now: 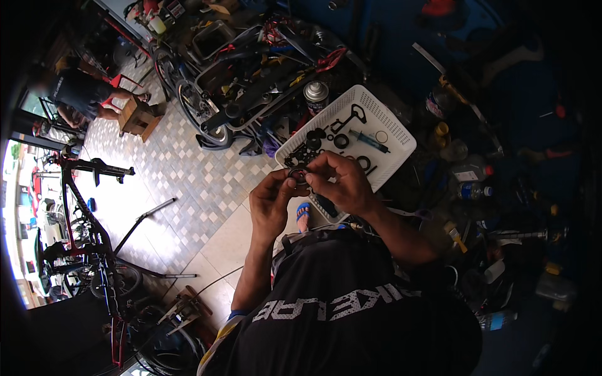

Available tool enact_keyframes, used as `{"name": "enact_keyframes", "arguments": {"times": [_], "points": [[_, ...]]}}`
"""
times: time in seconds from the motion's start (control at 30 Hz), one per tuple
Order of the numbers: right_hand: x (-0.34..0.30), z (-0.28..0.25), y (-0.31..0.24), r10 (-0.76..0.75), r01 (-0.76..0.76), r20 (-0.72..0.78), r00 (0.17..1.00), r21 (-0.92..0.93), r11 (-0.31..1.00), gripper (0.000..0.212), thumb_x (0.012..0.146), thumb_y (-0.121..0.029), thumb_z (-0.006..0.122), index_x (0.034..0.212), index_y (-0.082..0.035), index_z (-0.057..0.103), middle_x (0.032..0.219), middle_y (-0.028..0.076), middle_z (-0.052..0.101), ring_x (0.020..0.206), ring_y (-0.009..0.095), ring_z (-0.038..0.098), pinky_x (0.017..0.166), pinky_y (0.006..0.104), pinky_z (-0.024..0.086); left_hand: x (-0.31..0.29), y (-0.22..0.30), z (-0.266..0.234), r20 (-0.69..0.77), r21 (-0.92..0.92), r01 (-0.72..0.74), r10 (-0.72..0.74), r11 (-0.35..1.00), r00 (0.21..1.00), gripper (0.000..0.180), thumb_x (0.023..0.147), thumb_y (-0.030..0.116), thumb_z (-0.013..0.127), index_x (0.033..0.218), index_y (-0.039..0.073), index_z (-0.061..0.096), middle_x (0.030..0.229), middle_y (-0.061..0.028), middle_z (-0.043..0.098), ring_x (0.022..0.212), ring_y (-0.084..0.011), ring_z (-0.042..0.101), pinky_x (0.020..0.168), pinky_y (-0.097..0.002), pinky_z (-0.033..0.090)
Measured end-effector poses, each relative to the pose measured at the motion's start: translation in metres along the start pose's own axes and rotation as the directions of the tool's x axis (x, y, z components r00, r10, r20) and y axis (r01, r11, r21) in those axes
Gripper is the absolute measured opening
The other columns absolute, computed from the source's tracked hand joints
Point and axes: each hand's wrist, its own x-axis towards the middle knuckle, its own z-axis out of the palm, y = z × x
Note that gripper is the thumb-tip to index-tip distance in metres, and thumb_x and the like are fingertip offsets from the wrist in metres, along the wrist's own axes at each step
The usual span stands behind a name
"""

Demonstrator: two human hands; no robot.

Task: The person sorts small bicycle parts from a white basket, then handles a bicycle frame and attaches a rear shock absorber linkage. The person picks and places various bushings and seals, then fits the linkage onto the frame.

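In front of my chest, both hands are closed on a small round ring-shaped part (297, 177), dark in the middle. My left hand (269, 203) pinches its left side between thumb and fingers. At the right side, my right hand (345, 185) grips it with thumb and forefinger. Just beyond my hands is a white plastic basket (387, 119). Inside it lie a syringe (370, 141) with bluish contents, a black ring (341, 141), a thin pale ring (381, 136) and several small black parts (307, 150). My right hand hides part of the basket.
A spray can (316, 94) stands beside the basket, near a heap of bicycle parts (244, 94). Bottles (473, 191) and tools crowd the right. On the left are a bike frame on a stand (81, 200) and another person (78, 94) by a wooden stool (138, 118).
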Motion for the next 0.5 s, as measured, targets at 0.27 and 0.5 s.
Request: {"name": "enact_keyframes", "arguments": {"times": [0.27,0.5], "points": [[0.002,-0.004,0.015,0.001,0.001,-0.033,0.999,0.073,0.997,0.015,0.095,-0.011,0.069,0.102,0.001,0.063,0.088,0.004,0.071,0.084,0.008,0.067,0.075,0.0267,0.055,0.012,-0.012,0.0,0.001,0.086,-0.014,0.014,0.996,1.0,0.025,0.102,0.011,0.063,0.117,-0.008,0.064,0.104,-0.015,0.074,0.084,-0.0217,0.074,0.079,-0.0319,0.059],[-0.003,0.013,0.017,0.211,-0.081,-0.176,0.962,0.551,0.831,0.014,0.1,-0.008,0.065,0.11,0.002,0.061,0.1,0.006,0.071,0.091,0.008,0.066,0.079,0.025,0.055,0.018,-0.025,0.015,-0.013,-0.058,-0.054,0.053,0.997,0.999,0.026,0.099,0.01,0.068,0.119,-0.005,0.065,0.115,-0.0118,0.072,0.104,-0.0165,0.068,0.091,-0.0297,0.054]]}}
